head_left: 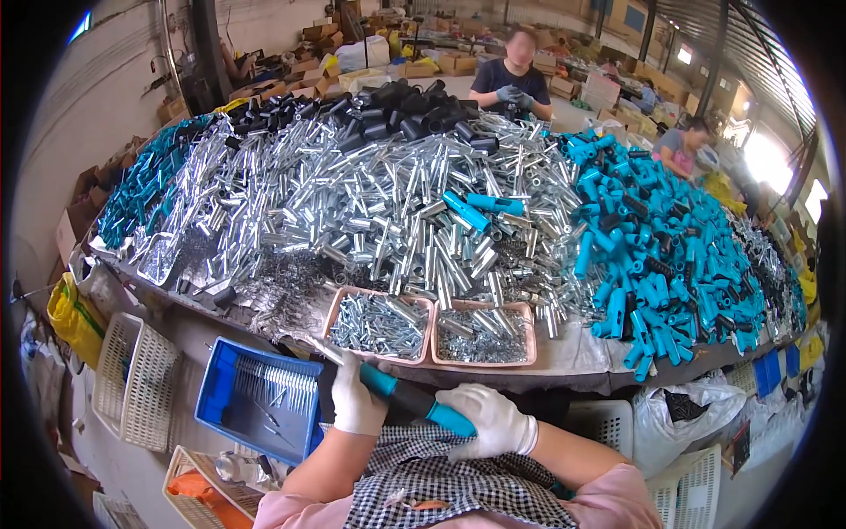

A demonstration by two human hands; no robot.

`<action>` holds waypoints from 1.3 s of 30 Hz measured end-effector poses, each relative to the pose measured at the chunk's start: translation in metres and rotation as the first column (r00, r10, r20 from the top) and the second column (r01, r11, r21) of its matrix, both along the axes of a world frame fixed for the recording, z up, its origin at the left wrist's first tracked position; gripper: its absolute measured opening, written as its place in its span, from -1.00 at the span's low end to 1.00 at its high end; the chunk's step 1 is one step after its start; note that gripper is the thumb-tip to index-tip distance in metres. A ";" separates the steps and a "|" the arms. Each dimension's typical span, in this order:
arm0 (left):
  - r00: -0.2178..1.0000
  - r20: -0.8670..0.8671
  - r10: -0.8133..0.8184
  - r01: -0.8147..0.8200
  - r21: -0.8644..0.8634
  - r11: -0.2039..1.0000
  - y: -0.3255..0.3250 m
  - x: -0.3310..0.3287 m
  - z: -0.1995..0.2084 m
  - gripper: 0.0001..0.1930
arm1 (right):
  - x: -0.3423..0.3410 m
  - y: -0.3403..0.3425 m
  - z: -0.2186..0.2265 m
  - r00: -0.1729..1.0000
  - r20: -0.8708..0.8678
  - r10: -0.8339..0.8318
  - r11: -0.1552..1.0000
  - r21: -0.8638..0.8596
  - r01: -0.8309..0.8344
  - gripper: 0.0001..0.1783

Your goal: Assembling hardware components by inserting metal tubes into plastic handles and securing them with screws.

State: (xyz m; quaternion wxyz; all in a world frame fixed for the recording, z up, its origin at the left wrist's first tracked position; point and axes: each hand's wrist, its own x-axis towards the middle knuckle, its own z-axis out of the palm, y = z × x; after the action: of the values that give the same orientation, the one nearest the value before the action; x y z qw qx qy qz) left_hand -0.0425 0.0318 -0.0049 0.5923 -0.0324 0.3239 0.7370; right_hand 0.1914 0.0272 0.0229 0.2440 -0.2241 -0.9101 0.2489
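In front of my checked apron, both white-gloved hands hold one long tubular piece (pixel 410 401) with teal and black sections and a bare metal rod at its left end. My left hand (pixel 357 404) is closed round it near the metal rod. Over the teal right end, my right hand (pixel 493 421) wraps its fingers. Just beyond the piece, at the table's front edge, sit two pink trays: the left tray (pixel 333 340) holds small metal pins, and the right tray (pixel 482 361) holds small metal parts and a few tubes.
Shiny metal tubes (pixel 352 203) heap the table, with black sleeves (pixel 414 110) behind and teal housings (pixel 670 256) at right. A blue crate (pixel 211 397) of thin rods stands lower left, near white baskets (pixel 132 379). A co-worker (pixel 515 75) is across the table.
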 end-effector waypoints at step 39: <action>0.466 0.446 -0.764 0.883 -0.179 0.434 0.035 0.122 -0.322 -0.67 | 0.028 0.034 -0.301 0.544 0.564 -0.622 -0.568 -0.803 0.182 -0.74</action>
State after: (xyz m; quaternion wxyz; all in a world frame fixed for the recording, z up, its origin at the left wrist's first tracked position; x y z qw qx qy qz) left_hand 0.0800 0.0664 -0.3268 0.9002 -0.0949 0.3415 0.2528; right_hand 0.2196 0.0611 -0.2785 0.1825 -0.6625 -0.0757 0.7225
